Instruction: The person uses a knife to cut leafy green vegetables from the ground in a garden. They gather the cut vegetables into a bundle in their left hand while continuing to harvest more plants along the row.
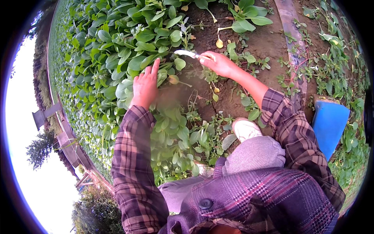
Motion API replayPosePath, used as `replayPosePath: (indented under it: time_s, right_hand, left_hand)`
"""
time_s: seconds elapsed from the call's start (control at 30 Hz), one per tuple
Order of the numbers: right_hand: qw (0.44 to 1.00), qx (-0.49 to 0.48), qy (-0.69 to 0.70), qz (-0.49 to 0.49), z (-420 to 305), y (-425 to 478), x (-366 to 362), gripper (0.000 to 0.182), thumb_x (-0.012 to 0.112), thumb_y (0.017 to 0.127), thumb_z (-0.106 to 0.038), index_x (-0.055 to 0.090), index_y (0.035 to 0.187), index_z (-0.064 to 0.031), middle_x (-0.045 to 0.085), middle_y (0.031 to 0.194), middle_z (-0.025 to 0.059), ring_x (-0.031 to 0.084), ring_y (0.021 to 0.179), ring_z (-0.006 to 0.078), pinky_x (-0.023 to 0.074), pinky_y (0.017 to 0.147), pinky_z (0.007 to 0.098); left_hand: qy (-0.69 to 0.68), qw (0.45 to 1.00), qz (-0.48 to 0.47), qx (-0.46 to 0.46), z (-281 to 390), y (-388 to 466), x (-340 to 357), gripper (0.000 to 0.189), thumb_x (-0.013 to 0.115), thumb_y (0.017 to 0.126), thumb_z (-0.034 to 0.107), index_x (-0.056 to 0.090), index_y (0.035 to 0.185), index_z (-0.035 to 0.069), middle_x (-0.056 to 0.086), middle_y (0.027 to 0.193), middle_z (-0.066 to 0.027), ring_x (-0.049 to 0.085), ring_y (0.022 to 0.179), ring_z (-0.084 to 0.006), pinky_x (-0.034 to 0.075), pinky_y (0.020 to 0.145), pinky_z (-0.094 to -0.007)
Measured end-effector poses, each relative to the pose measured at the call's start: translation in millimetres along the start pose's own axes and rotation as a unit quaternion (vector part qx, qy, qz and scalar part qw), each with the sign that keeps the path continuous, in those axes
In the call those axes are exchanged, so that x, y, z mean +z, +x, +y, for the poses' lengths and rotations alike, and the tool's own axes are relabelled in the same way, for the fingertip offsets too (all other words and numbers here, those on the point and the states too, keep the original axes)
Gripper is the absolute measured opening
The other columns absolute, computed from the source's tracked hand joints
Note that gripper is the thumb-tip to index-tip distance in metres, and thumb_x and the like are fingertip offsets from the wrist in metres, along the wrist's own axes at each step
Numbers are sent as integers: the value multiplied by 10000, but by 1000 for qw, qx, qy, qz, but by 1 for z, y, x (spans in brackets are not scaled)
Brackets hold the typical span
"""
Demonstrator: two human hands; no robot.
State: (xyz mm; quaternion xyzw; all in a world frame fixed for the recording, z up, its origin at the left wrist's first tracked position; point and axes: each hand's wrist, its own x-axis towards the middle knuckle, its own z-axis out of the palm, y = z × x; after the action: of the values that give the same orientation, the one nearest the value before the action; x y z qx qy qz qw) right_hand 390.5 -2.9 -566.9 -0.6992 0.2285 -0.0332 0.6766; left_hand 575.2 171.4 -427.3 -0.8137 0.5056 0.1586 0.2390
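Note:
My right hand point(219, 63) grips the handle of a small knife with a curved blade point(185, 53). The blade points left, towards the edge of a dense stand of leafy greens point(122, 55). My left hand point(146, 86) lies back upward on the outer plants, its index finger stretched out along the leaves. Beneath and beside its fingers are the pale stalks of a leafy green plant point(162, 75). The thumb is hidden, so whether the hand grasps the plant does not show. A gap separates the blade from my left fingertips.
Cut greens point(245, 17) lie on the bare soil point(263, 44) ahead. Yellowed leaves point(219, 43) and low weeds are scattered about. A strip of plastic sheeting or hose point(292, 38) runs along the right. A blue plastic object point(330, 125) stands beside my right arm, near my shoe point(247, 130).

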Motion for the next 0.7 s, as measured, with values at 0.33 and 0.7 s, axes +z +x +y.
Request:
replayPosePath:
  time_s: [0.33, 0.7]
  right_hand:
    - [961, -44, -275, 12, -30, 41, 48, 354, 468, 919, -281, 460, 1229, -111, 626, 916, 202, 614, 829, 372, 488, 707, 480]
    - [958, -43, -273, -76, -17, 44, 32, 377, 472, 907, -312, 513, 1228, -117, 648, 1013, 125, 612, 931, 343, 496, 783, 457]
  left_hand:
    - [-230, 959, -76, -145, -24, 17, 14, 803, 714, 612, 209, 383, 1340, 133, 623, 1089, -167, 592, 1024, -323, 464, 869, -402]
    - [-540, 822, -24, -177, -22, -9, 29, 549, 673, 663, 101, 524, 1189, 54, 645, 983, -118, 626, 903, -233, 475, 826, -317]
